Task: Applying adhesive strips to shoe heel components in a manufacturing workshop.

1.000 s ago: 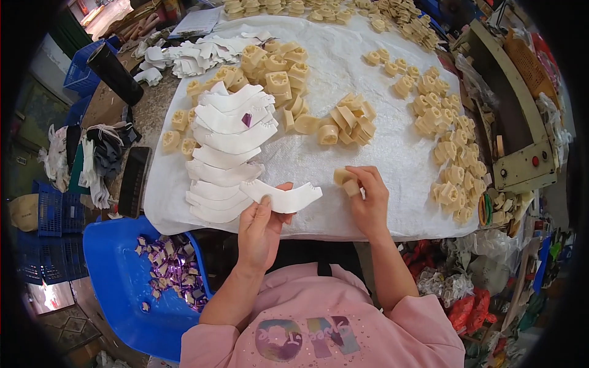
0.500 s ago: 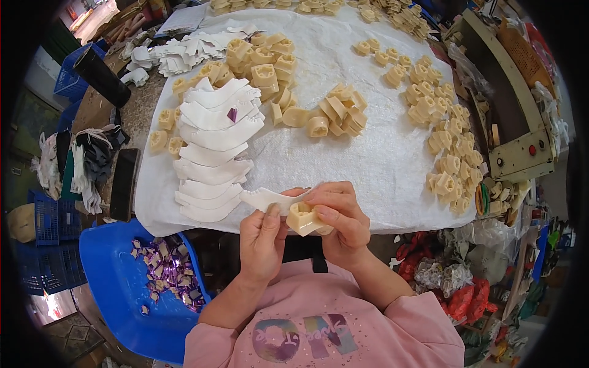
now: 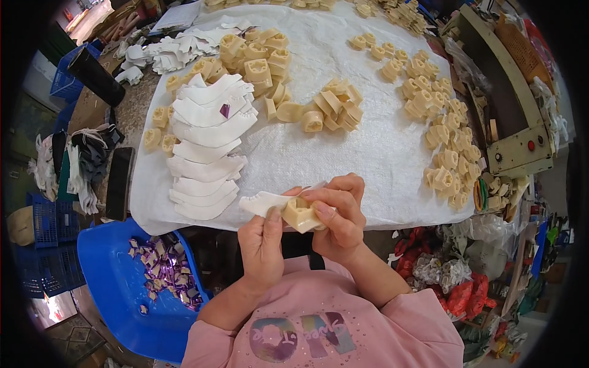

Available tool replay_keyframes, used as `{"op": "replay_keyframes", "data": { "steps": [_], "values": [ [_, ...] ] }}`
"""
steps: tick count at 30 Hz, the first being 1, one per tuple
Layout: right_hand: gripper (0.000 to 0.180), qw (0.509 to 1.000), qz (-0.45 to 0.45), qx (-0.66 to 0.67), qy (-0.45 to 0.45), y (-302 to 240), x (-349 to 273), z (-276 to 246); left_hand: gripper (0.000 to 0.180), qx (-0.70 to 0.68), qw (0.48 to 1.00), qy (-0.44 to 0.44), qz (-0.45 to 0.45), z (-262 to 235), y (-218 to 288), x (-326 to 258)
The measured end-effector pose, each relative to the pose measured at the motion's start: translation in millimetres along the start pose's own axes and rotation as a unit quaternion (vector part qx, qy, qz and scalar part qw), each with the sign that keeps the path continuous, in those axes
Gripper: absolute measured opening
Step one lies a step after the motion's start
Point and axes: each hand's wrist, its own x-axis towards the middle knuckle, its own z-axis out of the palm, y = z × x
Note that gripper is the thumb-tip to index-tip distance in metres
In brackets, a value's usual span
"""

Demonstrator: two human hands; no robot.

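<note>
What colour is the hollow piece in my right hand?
The hollow piece is pale cream-yellow, showing best in the head view.

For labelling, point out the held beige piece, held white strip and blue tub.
Held beige piece (image 3: 299, 217), head view: its near outer wall.
Held white strip (image 3: 264, 200), head view: its left part.
Blue tub (image 3: 118, 297), head view: its bare inside.

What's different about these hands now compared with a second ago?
The right hand has moved left and in toward the body, bringing its cream piece against the white strip in the left hand. Neither hand has let go. The row of white strips, the purple bit on it and the blue tub stayed put.
</note>
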Motion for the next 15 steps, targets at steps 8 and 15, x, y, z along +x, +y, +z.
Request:
{"op": "replay_keyframes", "data": {
  "steps": [8, 15],
  "values": [
    [0.037, 0.994, 0.015, -0.100, -0.048, -4.3, 9.7, -8.7, 0.031, 0.201, 0.974, 0.060, 0.087, -21.6, 12.5, 9.3],
    [0.031, 0.954, 0.082, -0.208, -0.200, -19.6, 26.3, -20.1, 0.024, 0.276, 0.952, 0.049, 0.120, -11.5, 6.8, 10.4]
  ]
}}
